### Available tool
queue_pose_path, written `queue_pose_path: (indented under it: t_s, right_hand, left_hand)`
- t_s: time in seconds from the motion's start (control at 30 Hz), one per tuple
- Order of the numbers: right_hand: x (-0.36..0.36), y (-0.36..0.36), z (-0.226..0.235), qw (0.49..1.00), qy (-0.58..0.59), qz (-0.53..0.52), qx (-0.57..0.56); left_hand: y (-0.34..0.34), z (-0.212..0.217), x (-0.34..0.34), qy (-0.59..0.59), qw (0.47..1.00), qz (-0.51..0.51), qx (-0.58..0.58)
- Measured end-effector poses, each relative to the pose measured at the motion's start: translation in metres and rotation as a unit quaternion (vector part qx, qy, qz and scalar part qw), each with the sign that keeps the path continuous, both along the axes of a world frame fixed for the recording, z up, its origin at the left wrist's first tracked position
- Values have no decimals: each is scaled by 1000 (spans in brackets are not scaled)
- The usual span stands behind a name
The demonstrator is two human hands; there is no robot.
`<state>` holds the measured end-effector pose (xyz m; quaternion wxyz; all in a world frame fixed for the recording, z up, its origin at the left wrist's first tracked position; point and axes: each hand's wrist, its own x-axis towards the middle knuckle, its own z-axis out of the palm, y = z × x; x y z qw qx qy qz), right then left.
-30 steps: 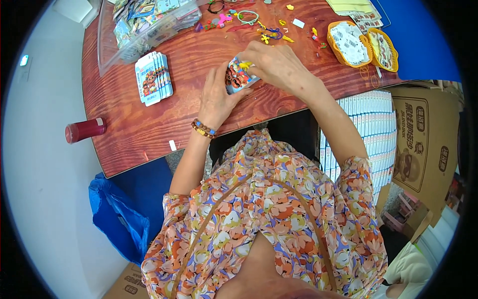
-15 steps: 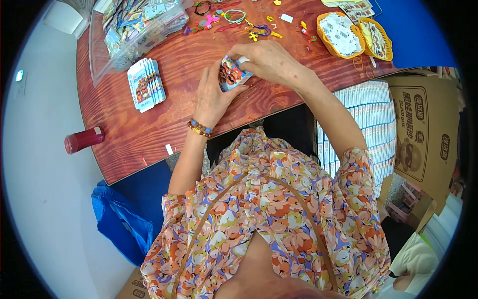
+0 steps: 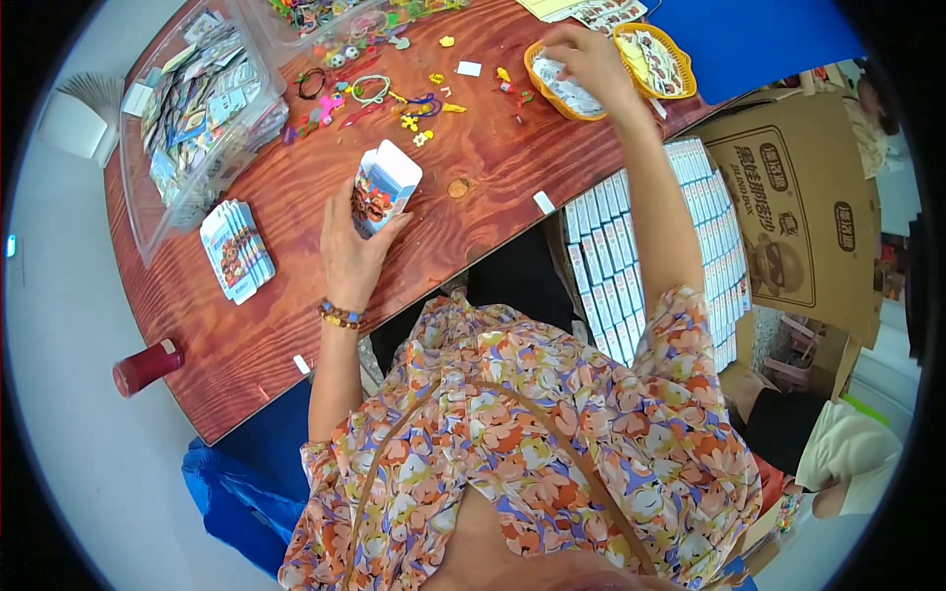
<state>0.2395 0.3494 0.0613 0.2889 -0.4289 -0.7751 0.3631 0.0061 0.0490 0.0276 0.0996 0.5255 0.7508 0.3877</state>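
My left hand grips a small upright cardboard box with a colourful cartoon print. The top of this box stands open, its white flap raised. Over at the far right, my right hand reaches into a yellow basket of small white packets. Its fingers are bent and apart among the packets; nothing held shows between them. To the left of the held box lies a fanned stack of flat cartoon-printed boxes.
A clear bin of card packets stands left, with a tub of small toys behind. Trinkets such as a cord bracelet lie mid-table. A second yellow basket sits right. Rows of boxes fill the space beside a brown carton.
My right hand has left the small box and moved away to the yellow basket. The left hand still holds the box, now with its open top showing. The view has shifted.
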Motion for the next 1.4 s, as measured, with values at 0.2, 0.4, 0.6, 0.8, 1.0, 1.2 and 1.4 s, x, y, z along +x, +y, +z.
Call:
queue_pose_path:
  t_s: [0.2, 0.4, 0.6, 0.8, 1.0, 1.2, 1.4]
  right_hand:
    - [35, 32, -23, 961, -268, 21, 69]
    - [43, 46, -18, 982, -168, 20, -87]
    - [51, 38, 3, 992, -71, 24, -100]
    - [60, 35, -5, 977, -177, 73, -99]
    - [58, 44, -9, 948, -289, 111, -76]
    - [59, 43, -5, 969, -195, 104, -113]
    - [-3, 12, 21, 986, -22, 140, -89]
  left_hand:
    - [6, 5, 13, -8, 1000, -16, -9]
    - [7, 5, 7, -14, 999, -20, -21]
    - [11, 7, 12, -3, 999, -39, -23]
    - [13, 6, 19, -18, 997, -63, -45]
    - [14, 5, 18, -10, 997, -73, -24]
    - [12, 3, 17, 1, 997, -73, -25]
    - [14, 3, 19, 4, 996, -76, -37]
